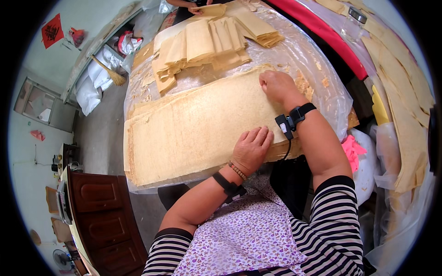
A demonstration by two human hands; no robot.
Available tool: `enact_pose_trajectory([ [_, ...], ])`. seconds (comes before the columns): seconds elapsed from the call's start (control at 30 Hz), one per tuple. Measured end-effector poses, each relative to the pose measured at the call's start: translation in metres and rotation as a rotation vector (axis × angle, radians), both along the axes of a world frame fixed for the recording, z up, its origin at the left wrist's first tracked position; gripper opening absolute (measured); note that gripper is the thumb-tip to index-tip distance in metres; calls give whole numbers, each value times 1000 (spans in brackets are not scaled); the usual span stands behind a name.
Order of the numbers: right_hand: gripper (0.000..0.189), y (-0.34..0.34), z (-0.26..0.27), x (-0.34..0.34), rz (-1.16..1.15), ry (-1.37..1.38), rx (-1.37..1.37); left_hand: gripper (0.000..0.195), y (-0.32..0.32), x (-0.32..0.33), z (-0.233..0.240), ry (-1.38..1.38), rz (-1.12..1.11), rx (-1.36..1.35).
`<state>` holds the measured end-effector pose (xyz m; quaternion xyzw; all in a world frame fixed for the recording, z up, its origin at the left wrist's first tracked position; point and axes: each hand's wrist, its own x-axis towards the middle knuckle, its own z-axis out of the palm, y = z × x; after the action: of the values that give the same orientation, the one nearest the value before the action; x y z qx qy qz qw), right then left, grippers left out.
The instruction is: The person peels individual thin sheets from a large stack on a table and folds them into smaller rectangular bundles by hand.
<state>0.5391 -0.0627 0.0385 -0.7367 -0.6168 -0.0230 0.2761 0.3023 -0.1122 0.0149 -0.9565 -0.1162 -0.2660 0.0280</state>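
A wide stack of thin, tan, rough-edged sheets (pixel 193 127) lies before me on a table covered with clear plastic. My left hand (pixel 252 148) rests flat on the sheets at the near edge, its fingers side by side and pointing away from me. Farther off, my right hand (pixel 276 86) touches the stack near its right end with the fingers curled in; whether it pinches a sheet edge is hidden. Beyond the stack, folded tan sheets (pixel 200 41) overlap in a pile.
Another person's hand (pixel 195 8) holds a sheet at the far end. A second folded stack (pixel 259 29) lies at the back right. Loose flakes (pixel 304 86) dot the plastic. At right are a glass jar (pixel 354 24) and long tan sheets (pixel 397 86). A dark wooden cabinet (pixel 100 193) stands left.
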Motion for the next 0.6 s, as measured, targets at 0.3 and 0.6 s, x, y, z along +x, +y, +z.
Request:
enact_pose_trajectory([
  [0.3,14,-7,-14,13,1,223,85,34,-1,2,1,-16,-6,-7],
  [0.6,8,-13,-8,3,1,99,34,32,0,2,2,-34,-21,-21],
])
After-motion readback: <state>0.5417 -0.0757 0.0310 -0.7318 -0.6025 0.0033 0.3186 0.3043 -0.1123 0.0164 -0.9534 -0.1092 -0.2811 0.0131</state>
